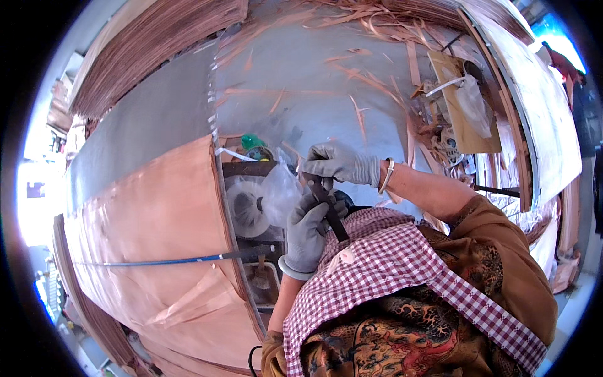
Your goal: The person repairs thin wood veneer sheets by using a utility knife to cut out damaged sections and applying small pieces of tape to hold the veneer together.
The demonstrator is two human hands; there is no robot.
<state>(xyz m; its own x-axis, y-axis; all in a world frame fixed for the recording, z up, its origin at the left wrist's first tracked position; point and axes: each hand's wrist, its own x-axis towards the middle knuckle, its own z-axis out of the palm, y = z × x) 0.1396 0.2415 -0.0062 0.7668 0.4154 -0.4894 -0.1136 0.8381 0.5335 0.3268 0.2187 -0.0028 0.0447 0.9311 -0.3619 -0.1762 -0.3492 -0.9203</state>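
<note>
Both my hands wear grey gloves and meet in front of the checked apron [377, 251]. My left hand [306, 234] is wrapped round a dark, flat, bar-shaped tool [336, 224], which slants down toward the apron. At the bar's upper end, my right hand [336, 162] is closed with its fingertips bent over it. Those fingers hide what the upper end looks like, so the tool's exact kind does not show. A crumpled clear plastic bag [281, 196] hangs just left of my hands.
Left lies a stack of reddish wood veneer sheets [157, 213] with a blue rod [169, 261] across it. Beside the stack are a white round container [246, 210] and a tray [260, 283]. Veneer scraps [358, 116] litter the grey floor; a board [455, 107] stands right.
</note>
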